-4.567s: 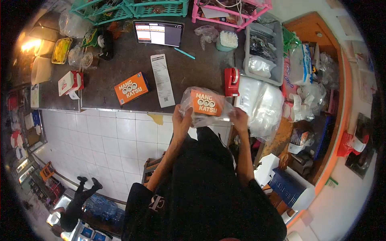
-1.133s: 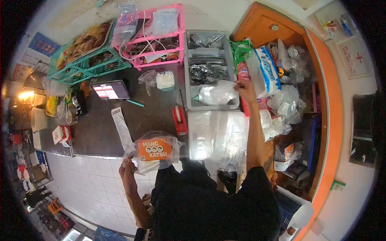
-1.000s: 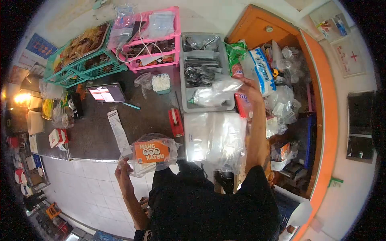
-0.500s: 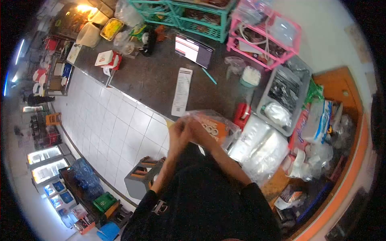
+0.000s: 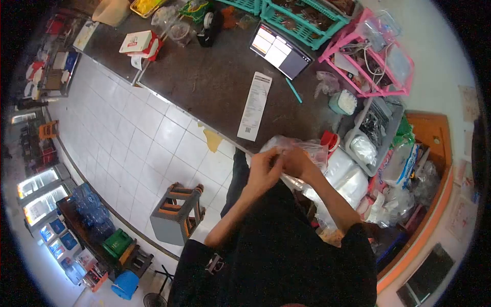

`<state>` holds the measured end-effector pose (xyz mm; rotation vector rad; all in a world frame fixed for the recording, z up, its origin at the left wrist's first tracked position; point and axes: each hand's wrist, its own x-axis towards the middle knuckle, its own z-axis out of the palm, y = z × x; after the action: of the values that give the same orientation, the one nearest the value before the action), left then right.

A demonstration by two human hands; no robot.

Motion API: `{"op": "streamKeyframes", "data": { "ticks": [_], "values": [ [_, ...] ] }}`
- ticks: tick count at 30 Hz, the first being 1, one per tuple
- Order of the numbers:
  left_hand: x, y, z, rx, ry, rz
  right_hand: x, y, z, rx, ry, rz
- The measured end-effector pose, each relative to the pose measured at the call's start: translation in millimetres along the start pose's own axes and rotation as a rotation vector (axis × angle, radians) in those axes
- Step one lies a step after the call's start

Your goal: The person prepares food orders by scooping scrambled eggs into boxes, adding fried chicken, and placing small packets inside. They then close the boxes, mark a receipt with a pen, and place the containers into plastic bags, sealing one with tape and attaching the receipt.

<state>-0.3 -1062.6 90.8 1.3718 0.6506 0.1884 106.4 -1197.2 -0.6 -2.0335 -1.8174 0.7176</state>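
A clear plastic bag (image 5: 313,149) lies bunched at the counter's front edge, its contents mostly hidden now. My left hand (image 5: 264,168) pinches at the bag's near-left end, fingers pressed together. Right beside it, my right hand (image 5: 296,161) is also closed on the bag's plastic. The two hands nearly touch, and the exact grip is partly hidden. A long printed receipt (image 5: 254,106) lies flat on the counter just beyond the hands. Close to the bag's right side is a red object (image 5: 330,140).
A lit tablet (image 5: 280,50) and a teal stick (image 5: 293,90) lie farther back on the dark counter (image 5: 204,87). On the right are stacked clear bags (image 5: 345,176) and a grey tray (image 5: 381,153). A grey stool (image 5: 176,215) stands on the floor, left; a yellow scrap (image 5: 211,139) shows near the counter edge.
The view has shifted, so the counter items appear displaced. The orange printed label visible inside the bag before is now largely hidden, and the bag looks more bunched. The yellow scrap is now apart from the hands.
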Motion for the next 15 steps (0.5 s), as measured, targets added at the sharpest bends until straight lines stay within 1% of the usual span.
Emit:
{"op": "streamKeyframes", "data": {
  "ticks": [1, 2, 3, 5, 6, 7, 8, 10, 11, 13, 14, 15],
  "values": [
    [-3, 13, 1, 0.17, -0.135, 0.038, -15, 25, 52, 0.275, 0.085, 0.078],
    [-2, 19, 5, 0.342, -0.273, 0.085, -13, 30, 66, 0.409, 0.129, 0.121],
    [-5, 14, 15, 0.268, -0.321, 0.158, -11, 35, 80, 0.544, 0.179, 0.159],
    [-5, 12, 23, 0.294, -0.312, 0.159, 24, 9, 68, 0.565, 0.365, 0.128],
    [-5, 12, 23, 0.324, -0.304, 0.163, 27, 3, 61, 0.573, 0.42, 0.129],
    [-2, 14, 17, 0.271, -0.299, 0.15, 29, -4, 53, 0.58, 0.474, 0.13],
    [1, 9, 10, 0.272, -0.315, 0.141, 21, -6, 46, 0.342, 0.379, 0.137],
    [7, -4, -3, 0.205, -0.153, 0.134, 0, -15, 17, -0.131, 0.158, 0.133],
    [11, 12, -11, 0.211, -0.219, -0.07, -7, -33, -36, 0.005, 0.12, 0.183],
    [12, 21, -14, 0.162, -0.225, -0.091, -62, -44, -57, -0.049, -0.004, 0.454],
    [12, 27, -15, 0.119, -0.228, -0.106, -95, -47, -66, -0.243, -0.205, 0.511],
    [12, 43, -17, 0.158, -0.26, -0.154, -120, -54, -73, -0.228, -0.303, 0.66]
  ]
}}
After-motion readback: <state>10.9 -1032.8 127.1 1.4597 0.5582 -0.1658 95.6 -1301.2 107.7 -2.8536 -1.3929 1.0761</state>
